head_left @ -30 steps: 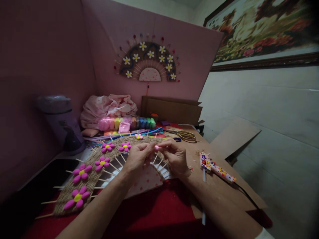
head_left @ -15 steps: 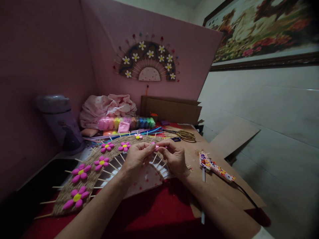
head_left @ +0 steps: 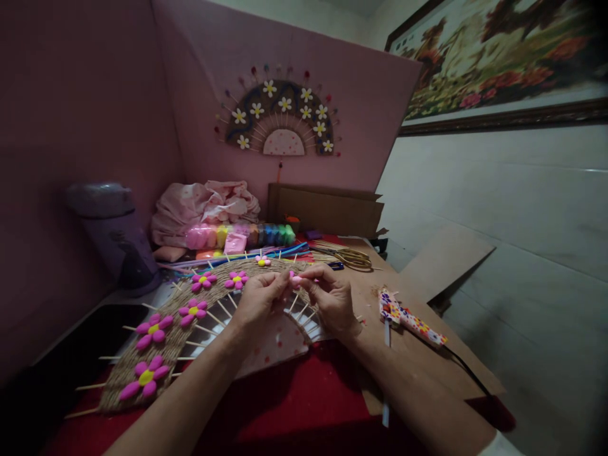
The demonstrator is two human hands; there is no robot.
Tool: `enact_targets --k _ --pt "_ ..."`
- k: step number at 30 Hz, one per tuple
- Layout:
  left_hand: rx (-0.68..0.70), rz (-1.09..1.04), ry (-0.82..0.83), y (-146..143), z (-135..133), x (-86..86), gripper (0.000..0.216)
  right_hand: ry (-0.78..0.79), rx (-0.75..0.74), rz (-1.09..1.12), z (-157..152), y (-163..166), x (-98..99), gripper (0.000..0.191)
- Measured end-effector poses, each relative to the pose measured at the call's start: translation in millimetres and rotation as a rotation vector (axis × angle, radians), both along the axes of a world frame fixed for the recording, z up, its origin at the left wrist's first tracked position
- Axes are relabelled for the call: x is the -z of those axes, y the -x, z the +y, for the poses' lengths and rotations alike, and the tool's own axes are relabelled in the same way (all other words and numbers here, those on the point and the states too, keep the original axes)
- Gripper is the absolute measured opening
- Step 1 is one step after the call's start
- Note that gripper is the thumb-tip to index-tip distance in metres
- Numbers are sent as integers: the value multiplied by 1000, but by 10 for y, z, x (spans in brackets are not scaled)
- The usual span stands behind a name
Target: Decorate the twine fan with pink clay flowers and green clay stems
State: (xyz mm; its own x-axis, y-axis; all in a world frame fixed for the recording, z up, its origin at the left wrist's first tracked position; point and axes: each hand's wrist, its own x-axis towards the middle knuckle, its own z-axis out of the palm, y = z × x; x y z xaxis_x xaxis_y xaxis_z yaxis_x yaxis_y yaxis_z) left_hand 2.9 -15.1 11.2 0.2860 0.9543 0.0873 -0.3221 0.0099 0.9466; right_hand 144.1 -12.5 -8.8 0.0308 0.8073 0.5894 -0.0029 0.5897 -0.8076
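Between my two hands is a small piece of pink clay (head_left: 296, 279), partly hidden by the fingertips. My left hand (head_left: 265, 292) pinches it from one side with thumb and forefinger. From the other side my right hand (head_left: 331, 294) is closed on it in the same way. Both are above a half-round fan (head_left: 124, 345) of twine and thin sticks, its inner half-disc (head_left: 280, 345) white with reddish dots. Several pink clay flowers (head_left: 152, 330) with yellow centres sit along the twine band. A paler pink flower (head_left: 262, 261) is near its top.
A flower-patterned glue gun (head_left: 413, 323) lies on cardboard (head_left: 456, 370) at the right. Gold-handled scissors (head_left: 354, 258) lie behind my right hand. Coloured clay packs (head_left: 240, 235) and pink cloth (head_left: 204, 206) are at the back. A purple tumbler (head_left: 114, 240) stands left; a finished fan (head_left: 285, 117) hangs behind.
The pink clay shows a little more between my fingertips. Both hands stay in nearly the same place, and the view has shifted only slightly.
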Motion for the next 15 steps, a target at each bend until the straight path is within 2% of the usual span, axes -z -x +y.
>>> enact_targets --k 8,15 --pt "7 31 -10 4 -10 -2 41 -18 -24 16 4 -3 -8 8" --pt "-16 67 -11 7 -11 -7 39 29 -48 -10 5 -11 9 7"
